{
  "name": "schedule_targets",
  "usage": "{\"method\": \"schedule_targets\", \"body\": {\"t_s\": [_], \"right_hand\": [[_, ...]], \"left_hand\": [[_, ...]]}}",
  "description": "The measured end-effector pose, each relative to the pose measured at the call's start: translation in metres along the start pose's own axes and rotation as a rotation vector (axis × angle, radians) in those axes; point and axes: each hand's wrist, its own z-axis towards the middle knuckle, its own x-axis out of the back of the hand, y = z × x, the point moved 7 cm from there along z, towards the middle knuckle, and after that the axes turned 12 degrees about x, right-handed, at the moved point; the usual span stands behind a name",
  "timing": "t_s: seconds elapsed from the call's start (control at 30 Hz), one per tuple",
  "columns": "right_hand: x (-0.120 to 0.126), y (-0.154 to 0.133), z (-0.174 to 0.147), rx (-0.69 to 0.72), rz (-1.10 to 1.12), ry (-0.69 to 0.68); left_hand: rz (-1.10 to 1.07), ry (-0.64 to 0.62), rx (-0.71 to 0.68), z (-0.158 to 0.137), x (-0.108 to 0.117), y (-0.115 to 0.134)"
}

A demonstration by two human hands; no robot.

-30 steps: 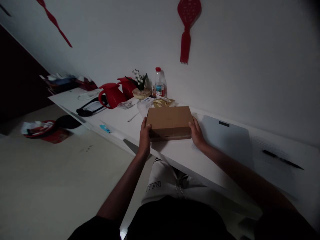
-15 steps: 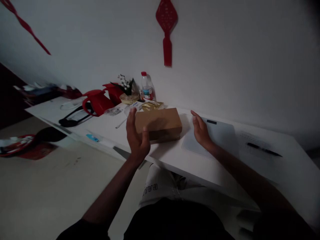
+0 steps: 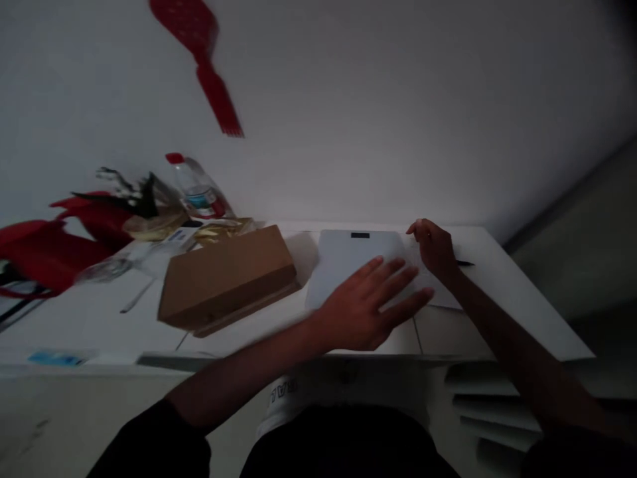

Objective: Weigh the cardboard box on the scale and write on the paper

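The left hand (image 3: 365, 312) was spread near the centre of the frame, over the lower right part of the grey digital scale (image 3: 343, 262); whether it touched the scale, I could not tell. The right hand (image 3: 434, 247), right of centre, had bent fingers at the sheet of paper (image 3: 440, 293), and the black pen (image 3: 466, 263) showed just beside it. Whether these fingers pinched something was not clear. The cardboard box (image 3: 229, 272) rested left of centre on the white table (image 3: 527, 312), with no hand on it. In my judgement, good handling here required no left-hand weight upon the scale, and gentle right fingers, so that paper and pen did not slide.
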Motion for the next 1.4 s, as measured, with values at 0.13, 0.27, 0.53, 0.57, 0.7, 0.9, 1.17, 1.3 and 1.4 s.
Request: {"method": "schedule_targets", "body": {"t_s": [0.13, 0.27, 0.53, 0.57, 0.7, 0.9, 1.17, 1.3, 1.4], "right_hand": [[0.037, 0.048, -0.028, -0.027, -0.311, -0.167], [0.060, 0.083, -0.060, -0.073, -0.617, -0.391], [0.071, 0.136, -0.109, -0.157, -0.924, -0.711], [0.071, 0.140, -0.113, -0.160, -0.927, -0.713], [0.069, 0.143, -0.116, -0.137, -0.940, -0.692], [0.068, 0.134, -0.113, -0.083, -0.964, -0.704], [0.112, 0.131, -0.113, -0.338, -0.627, -0.093], [0.119, 0.137, -0.125, -0.427, -0.208, 0.179], [0.108, 0.144, -0.130, -0.502, 0.058, 0.136]], "left_hand": [[-0.029, -0.105, -0.139, 0.005, -0.054, 0.032], [0.006, -0.192, -0.262, 0.002, -0.108, 0.064], [-0.050, -0.367, -0.264, 0.000, -0.184, 0.097], [-0.061, -0.389, -0.231, -0.001, -0.190, 0.097], [-0.136, -0.477, -0.103, -0.002, -0.200, 0.091], [-0.236, -0.595, -0.021, 0.000, -0.197, 0.085], [-0.280, -0.610, -0.002, -0.002, -0.201, 0.083], [-0.259, -0.605, -0.005, 0.002, -0.200, 0.084], [-0.248, -0.599, 0.019, 0.013, -0.202, 0.086]]}}
